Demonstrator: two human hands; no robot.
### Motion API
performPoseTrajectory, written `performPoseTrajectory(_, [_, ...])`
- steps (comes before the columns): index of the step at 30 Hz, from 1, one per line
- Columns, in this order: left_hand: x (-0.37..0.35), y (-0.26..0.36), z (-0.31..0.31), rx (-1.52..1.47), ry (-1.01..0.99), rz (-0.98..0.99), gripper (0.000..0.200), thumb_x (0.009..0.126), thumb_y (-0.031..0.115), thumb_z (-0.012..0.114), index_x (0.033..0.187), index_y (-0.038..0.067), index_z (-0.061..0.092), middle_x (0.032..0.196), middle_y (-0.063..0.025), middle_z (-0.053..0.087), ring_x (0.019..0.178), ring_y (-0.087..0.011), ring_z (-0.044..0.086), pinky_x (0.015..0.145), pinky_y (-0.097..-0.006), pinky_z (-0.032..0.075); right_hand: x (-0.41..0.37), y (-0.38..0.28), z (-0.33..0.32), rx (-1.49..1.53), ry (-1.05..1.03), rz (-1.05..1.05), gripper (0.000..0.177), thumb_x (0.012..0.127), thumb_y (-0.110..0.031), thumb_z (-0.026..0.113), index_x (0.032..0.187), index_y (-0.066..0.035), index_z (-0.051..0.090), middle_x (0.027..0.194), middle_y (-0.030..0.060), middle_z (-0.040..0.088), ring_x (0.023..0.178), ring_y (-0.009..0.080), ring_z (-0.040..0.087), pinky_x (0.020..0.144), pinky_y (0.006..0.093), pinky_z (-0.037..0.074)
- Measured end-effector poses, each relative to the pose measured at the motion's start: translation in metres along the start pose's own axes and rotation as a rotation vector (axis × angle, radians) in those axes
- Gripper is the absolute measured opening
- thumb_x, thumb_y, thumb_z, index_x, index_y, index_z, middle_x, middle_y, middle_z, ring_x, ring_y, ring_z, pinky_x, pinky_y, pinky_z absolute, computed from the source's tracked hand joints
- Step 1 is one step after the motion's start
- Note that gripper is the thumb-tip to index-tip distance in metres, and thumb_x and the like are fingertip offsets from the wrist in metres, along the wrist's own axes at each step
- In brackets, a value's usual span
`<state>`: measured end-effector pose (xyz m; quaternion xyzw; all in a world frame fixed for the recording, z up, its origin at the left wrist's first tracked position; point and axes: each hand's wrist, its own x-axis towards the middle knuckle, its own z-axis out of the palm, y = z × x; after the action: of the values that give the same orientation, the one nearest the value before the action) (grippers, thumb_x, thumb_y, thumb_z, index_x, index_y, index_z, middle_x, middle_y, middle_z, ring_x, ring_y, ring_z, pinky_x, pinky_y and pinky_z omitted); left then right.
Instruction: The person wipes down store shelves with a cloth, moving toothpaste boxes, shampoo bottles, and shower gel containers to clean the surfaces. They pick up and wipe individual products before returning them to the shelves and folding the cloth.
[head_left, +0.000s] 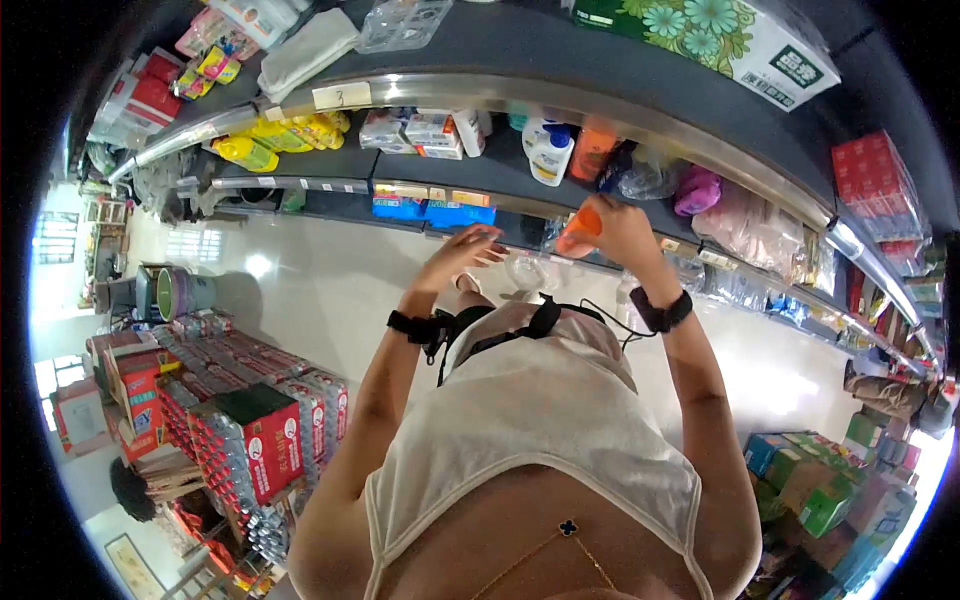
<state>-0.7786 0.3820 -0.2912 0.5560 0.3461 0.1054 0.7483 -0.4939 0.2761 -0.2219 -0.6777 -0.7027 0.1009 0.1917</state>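
My right hand (pixel 622 236) is wrapped round a small orange container (pixel 580 226) in front of the shelf; its exact kind is hard to make out. To its left, my left hand (pixel 462 256) is empty with its fingers apart, just below the blue packs (pixel 428 211) on the lower shelf. Beyond my right hand stand a white bottle with a blue cap (pixel 551 155) and a larger orange package (pixel 594 150). Near them lie a clear plastic bag (pixel 648 178) and a purple pack (pixel 698 190).
Metal shelf edges (pixel 480 92) curve across in front of me. Yellow bottles (pixel 247 153) and white boxes (pixel 433 135) stand further left. Behind me on the left are stacked drink packs (pixel 270 450); boxes (pixel 815 490) are piled on the right.
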Motion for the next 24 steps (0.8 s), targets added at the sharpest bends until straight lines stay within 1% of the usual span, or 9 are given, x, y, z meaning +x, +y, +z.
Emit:
performPoseTrajectory(2, [-0.01,-0.003,-0.009,-0.108,0.031,-0.022,0.033,0.093,0.029,0.051,0.12,0.011,0.052,0.104,-0.0095,0.065,0.091,-0.0167,0.064,0.077,-0.0284,0.049,0.015,0.022,0.01,-0.05,-0.099,0.132,0.055,0.072,-0.047,0.07,0.106,-0.007,0.055,0.088,0.0148,0.064,0.081,0.0328,0.064,0.067,0.0409,0.051])
performPoseTrajectory(5, [-0.023,-0.028,-0.03,-0.089,0.195,-0.015,0.03,0.093,0.026,0.051,0.12,0.013,0.051,0.1,-0.0082,0.067,0.086,-0.0148,0.065,0.07,-0.025,0.05,0.041,0.056,0.031,-0.126,-0.083,0.168,0.055,0.074,-0.047,0.068,0.108,-0.006,0.054,0.092,0.0159,0.064,0.083,0.0337,0.064,0.068,0.0431,0.051])
performPoseTrajectory(8, [-0.048,-0.044,-0.039,-0.184,0.302,0.008,0.031,0.093,0.025,0.051,0.121,0.012,0.05,0.098,-0.0084,0.067,0.085,-0.0151,0.065,0.07,-0.024,0.05,0.066,0.079,0.05,-0.221,-0.103,0.184,0.054,0.074,-0.045,0.068,0.109,-0.007,0.054,0.094,0.0174,0.065,0.086,0.0343,0.064,0.07,0.0442,0.051])
performPoseTrajectory(9, [-0.053,-0.049,-0.044,-0.205,0.32,-0.009,0.031,0.092,0.024,0.052,0.121,0.012,0.051,0.096,-0.0087,0.067,0.085,-0.0155,0.065,0.071,-0.0244,0.05,0.07,0.084,0.056,-0.237,-0.039,0.153,0.055,0.074,-0.045,0.069,0.111,-0.007,0.054,0.091,0.0183,0.066,0.085,0.0345,0.064,0.07,0.0436,0.052])
performPoseTrajectory(13, [-0.073,-0.053,-0.046,-0.215,0.437,-0.117,0.034,0.091,0.023,0.052,0.122,0.011,0.05,0.095,-0.009,0.067,0.087,-0.0155,0.064,0.076,-0.0259,0.048,0.093,0.108,0.077,-0.308,-0.034,0.131,0.06,0.073,-0.048,0.069,0.108,-0.002,0.055,0.084,0.0189,0.066,0.079,0.0348,0.065,0.065,0.0419,0.054])
performPoseTrajectory(17, [-0.081,-0.056,-0.042,-0.234,0.477,-0.1,0.033,0.09,0.02,0.051,0.122,0.011,0.051,0.094,-0.0091,0.067,0.086,-0.0155,0.064,0.077,-0.0259,0.048,0.109,0.114,0.087,-0.307,0.011,0.119,0.053,0.075,-0.044,0.069,0.104,-0.001,0.058,0.083,0.0181,0.066,0.078,0.0336,0.065,0.065,0.0422,0.054])
performPoseTrajectory(20, [-0.076,-0.064,-0.039,-0.256,0.442,-0.074,0.033,0.091,0.019,0.051,0.122,0.01,0.051,0.096,-0.0094,0.067,0.086,-0.0156,0.064,0.077,-0.0263,0.049,0.115,0.116,0.084,-0.323,-0.168,0.122,0.052,0.077,-0.038,0.068,0.112,-0.001,0.056,0.096,0.0194,0.064,0.085,0.0336,0.064,0.071,0.0415,0.053])
performPoseTrajectory(23, [-0.072,-0.069,-0.034,-0.27,0.395,-0.079,0.031,0.092,0.02,0.051,0.121,0.008,0.052,0.098,-0.0098,0.066,0.086,-0.0163,0.064,0.077,-0.027,0.049,0.111,0.119,0.089,-0.303,-0.247,-0.139,0.051,0.079,-0.03,0.066,0.119,-0.001,0.052,0.115,0.0197,0.058,0.102,0.0328,0.059,0.084,0.0412,0.049])
performPoseTrajectory(24, [-0.071,-0.07,-0.033,-0.273,0.376,-0.083,0.031,0.092,0.02,0.051,0.121,0.008,0.052,0.099,-0.01,0.066,0.086,-0.0166,0.064,0.077,-0.0272,0.05,0.109,0.122,0.088,-0.297,-0.282,-0.148,0.051,0.08,-0.029,0.066,0.12,-0.001,0.051,0.119,0.019,0.055,0.107,0.0327,0.055,0.088,0.0412,0.047])
